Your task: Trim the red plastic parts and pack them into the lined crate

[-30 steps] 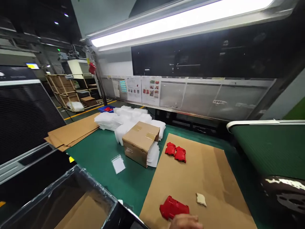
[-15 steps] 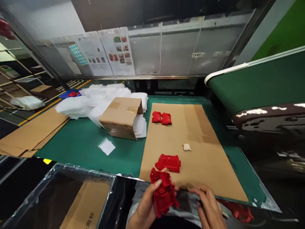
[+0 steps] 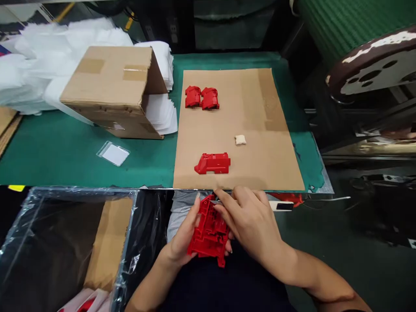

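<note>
My left hand (image 3: 185,232) is closed around a red moulded plastic part (image 3: 208,236), its ribbed hollow side facing up, just off the table's front edge. Over the part's top end, my right hand (image 3: 250,216) grips a slim knife (image 3: 281,206) with a white, black-tipped handle. Its thin metal blade lies against the part's upper edge. Beyond my hands, a longer red plastic piece (image 3: 212,164) rests on the cardboard sheet (image 3: 260,169). Two smaller red parts, a left one (image 3: 193,96) and a right one (image 3: 210,99), sit near the sheet's far left corner.
A small cream pad (image 3: 240,140) lies on the sheet. To the left stand an open cardboard box (image 3: 107,86) with white foam sheets, and a clear bag (image 3: 113,153). A plastic-lined bin (image 3: 130,242) is at lower left. The green conveyor (image 3: 360,30) juts in at upper right.
My view has tipped down toward my lap. My right hand, with the knife, has come left onto the red part, which my left hand still holds.
</note>
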Available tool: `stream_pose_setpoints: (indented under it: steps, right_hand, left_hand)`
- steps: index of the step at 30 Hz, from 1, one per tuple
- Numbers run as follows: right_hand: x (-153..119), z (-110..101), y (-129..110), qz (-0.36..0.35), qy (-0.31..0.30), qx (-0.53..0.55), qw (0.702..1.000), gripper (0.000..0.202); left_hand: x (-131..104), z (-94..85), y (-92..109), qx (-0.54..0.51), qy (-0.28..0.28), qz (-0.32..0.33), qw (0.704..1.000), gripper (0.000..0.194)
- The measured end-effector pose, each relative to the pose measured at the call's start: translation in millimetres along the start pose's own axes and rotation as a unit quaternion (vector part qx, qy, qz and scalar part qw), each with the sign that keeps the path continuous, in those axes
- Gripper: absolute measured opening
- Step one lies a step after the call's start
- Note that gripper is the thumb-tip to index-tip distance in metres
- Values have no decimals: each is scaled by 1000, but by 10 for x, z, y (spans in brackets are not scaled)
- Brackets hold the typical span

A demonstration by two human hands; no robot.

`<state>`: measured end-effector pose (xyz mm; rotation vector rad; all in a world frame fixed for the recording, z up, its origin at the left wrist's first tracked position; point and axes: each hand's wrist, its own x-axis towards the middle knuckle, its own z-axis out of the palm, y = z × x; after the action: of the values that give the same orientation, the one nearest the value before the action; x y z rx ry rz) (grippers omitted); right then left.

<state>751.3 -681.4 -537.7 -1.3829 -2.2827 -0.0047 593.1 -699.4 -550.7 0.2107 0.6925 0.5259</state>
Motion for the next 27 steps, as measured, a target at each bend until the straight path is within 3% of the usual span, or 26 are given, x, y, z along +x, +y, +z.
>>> stream_pose_setpoints:
  steps: [9, 27]
  right_hand:
    - [2, -48, -5, 30, 8, 7, 999, 36]
    - [72, -51, 32, 27, -8, 21, 999, 33]
  left_hand:
    - [5, 43, 81, 22, 21, -3, 1000, 73]
    - [25, -110, 63, -15, 75, -4, 997, 65]
